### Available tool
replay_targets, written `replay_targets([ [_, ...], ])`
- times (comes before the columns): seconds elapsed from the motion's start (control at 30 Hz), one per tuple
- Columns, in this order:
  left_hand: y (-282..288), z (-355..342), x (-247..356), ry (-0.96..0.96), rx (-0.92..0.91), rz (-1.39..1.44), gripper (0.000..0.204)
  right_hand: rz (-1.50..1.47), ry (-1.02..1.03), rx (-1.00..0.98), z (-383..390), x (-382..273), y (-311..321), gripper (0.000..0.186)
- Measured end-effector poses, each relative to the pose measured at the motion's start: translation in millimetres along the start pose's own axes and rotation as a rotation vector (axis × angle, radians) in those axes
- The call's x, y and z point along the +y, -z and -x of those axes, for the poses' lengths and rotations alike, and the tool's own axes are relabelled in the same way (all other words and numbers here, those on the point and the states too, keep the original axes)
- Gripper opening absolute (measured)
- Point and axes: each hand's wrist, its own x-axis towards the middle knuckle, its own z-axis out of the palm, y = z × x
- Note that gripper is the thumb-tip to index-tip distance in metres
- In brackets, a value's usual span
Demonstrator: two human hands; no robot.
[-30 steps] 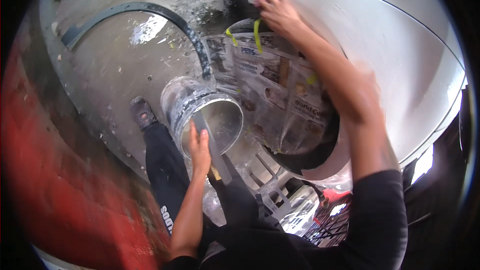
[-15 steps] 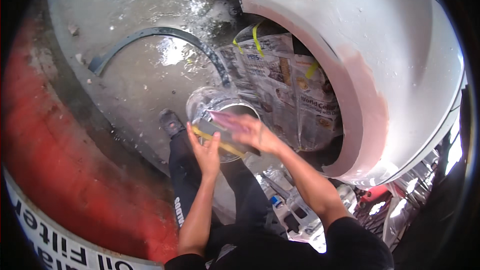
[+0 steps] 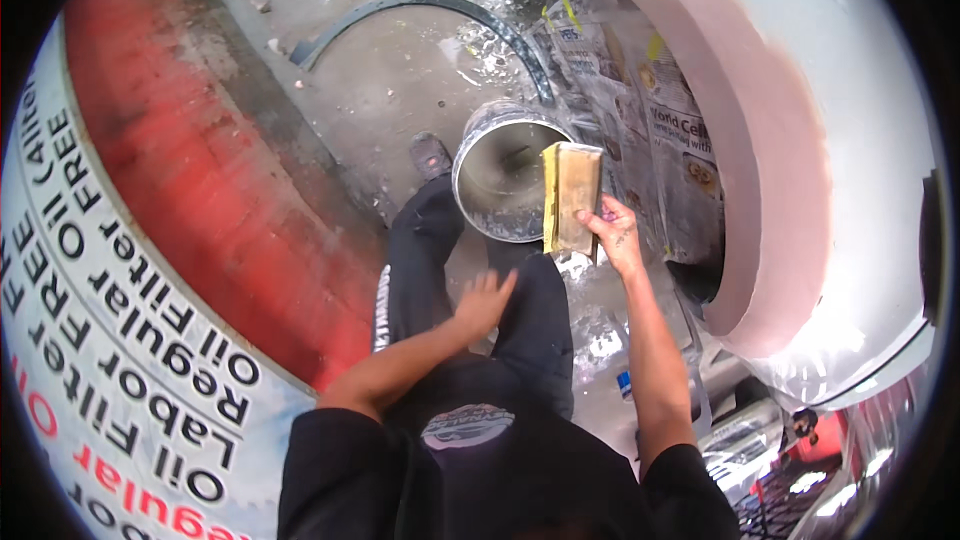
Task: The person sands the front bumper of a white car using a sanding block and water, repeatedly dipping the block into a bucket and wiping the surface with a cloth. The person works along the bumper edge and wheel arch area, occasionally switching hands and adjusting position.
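Pinching yellow-edged block point(image 3: 574, 190), R hand point(image 3: 616, 236) w/ thumb on face, fingers at R edge; L hand point(image 3: 484, 306) empty, part-spread.

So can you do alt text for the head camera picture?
A person's right hand holds a flat, brown, yellow-edged rectangular block, partly hiding a round, greyish bucket. The left hand shows against dark trousers; a white-and-pink car panel curves along the right.

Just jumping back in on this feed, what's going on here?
A person's right hand holds a flat, yellow-edged rectangular block, which overlaps the right side of the bucket in this view. The left hand is above the lap, with nothing visible in it. To the right, a car's wheel arch has a pinkish band, with newspaper inside the opening.
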Motion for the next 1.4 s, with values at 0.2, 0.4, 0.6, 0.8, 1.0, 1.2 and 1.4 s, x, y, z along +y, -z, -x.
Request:
replay_targets([
  [0.2,19.9,132.1,80.1,-0.003,-0.03,0.133,0.081,-0.241,-0.081,-0.064,3.5,38.5,26.3,0.032],
  [0.4,63.6,44.1,31.9,-0.073,0.163,0.215,0.071,-0.065,-0.195,-0.164,-51.7,100.9,-5.7,0.073],
  [0.6,145.3,-172.8,-126.3,0.165,0.326,0.069,0.082,0.077,-0.069,-0.084,-145.5,181.6,-82.2,0.042],
  [0.8,121.1,-233.0,-211.4,-0.142,0.188,0.179,0.076,-0.082,-0.266,-0.091,-239.2,263.7,-149.7,0.032],
  [1.0,171.5,-281.0,-200.5,-0.3,0.078,0.359,0.079,0.046,-0.389,0.04,-286.8,326.5,-142.1,0.085],
  [1.2,234.6,-299.8,-235.8,-0.378,0.13,0.457,0.077,0.206,-0.254,-0.127,-282.1,179.2,-157.7,0.056],
  [1.4,293.6,-295.6,-283.5,-0.352,0.204,0.549,0.07,0.217,-0.07,0.093,-247.4,116.7,-158.7,0.028],
])
